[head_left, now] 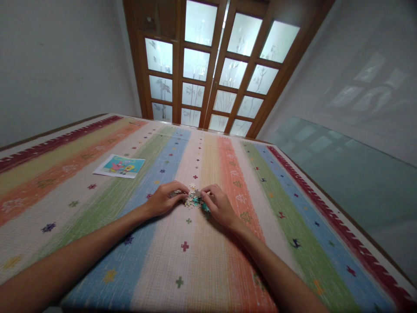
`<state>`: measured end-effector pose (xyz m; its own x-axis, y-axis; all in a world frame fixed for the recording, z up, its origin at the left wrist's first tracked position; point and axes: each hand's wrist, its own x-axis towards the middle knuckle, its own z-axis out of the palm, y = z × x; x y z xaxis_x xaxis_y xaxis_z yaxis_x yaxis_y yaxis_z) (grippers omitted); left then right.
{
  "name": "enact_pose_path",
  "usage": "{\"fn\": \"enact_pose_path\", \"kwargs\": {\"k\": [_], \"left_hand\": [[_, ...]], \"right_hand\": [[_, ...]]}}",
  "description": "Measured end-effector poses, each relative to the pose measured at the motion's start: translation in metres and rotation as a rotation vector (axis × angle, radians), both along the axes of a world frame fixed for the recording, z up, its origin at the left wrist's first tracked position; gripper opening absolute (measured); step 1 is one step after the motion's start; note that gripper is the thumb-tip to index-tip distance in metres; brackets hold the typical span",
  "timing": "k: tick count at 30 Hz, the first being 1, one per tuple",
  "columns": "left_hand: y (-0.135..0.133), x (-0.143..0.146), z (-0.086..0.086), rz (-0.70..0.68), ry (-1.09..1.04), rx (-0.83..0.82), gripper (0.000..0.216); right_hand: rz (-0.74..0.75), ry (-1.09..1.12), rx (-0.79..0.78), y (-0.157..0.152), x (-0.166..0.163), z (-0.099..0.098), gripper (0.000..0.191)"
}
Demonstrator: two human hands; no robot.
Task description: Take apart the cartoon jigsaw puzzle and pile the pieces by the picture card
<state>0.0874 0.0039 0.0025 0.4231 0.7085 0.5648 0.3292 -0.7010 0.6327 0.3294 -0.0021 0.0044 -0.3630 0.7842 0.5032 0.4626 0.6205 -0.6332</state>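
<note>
A small heap of jigsaw puzzle pieces (192, 202) lies on the striped tablecloth between my two hands. Some pieces show a grey back, others teal or pale printed sides. My left hand (166, 198) reaches the heap's left side, thumb and fingers closed around pieces at its edge; exactly which ones is too small to make out. On the right side, my right hand (220, 204) pinches a grey-backed piece (197, 194) between thumb and fingertips. Teal pieces (205, 208) sit under that hand, partly hidden by it.
A printed picture sheet (120, 166) with cartoon figures lies flat to the left, beyond my left hand. The striped tablecloth (169, 269) covers the table. A wooden door with frosted panes (198, 65) stands behind the far edge, and a pale green panel (342, 165) at the right.
</note>
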Motion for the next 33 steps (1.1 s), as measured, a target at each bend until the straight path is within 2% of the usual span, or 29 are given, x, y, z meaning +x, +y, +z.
{"fn": "enact_pose_path", "kwargs": {"k": [4,9,12,18,23,28,33], "left_hand": [[-0.001,0.000,0.004,0.054,-0.016,0.013,0.012],[0.000,0.002,0.003,0.009,-0.007,0.027,0.023],[-0.001,0.003,0.003,0.015,-0.008,-0.021,0.024],[-0.004,0.004,0.008,0.132,-0.014,-0.200,0.018],[-0.001,0.005,0.008,0.111,-0.257,-0.314,0.015],[0.001,0.001,0.009,0.132,-0.153,-0.303,0.019],[-0.002,0.002,0.012,0.156,-0.177,-0.372,0.030]], "right_hand": [[-0.033,0.072,-0.106,0.000,0.001,0.004,0.019],[-0.019,0.109,-0.201,0.000,0.000,0.008,0.022],[-0.013,0.111,-0.207,-0.001,-0.001,0.009,0.022],[-0.017,0.121,-0.207,-0.001,-0.001,0.008,0.021],[-0.053,0.166,-0.221,-0.001,-0.001,0.007,0.023],[-0.077,0.212,-0.240,-0.001,0.000,0.009,0.027],[-0.089,0.234,-0.226,-0.001,0.001,0.009,0.026]]}}
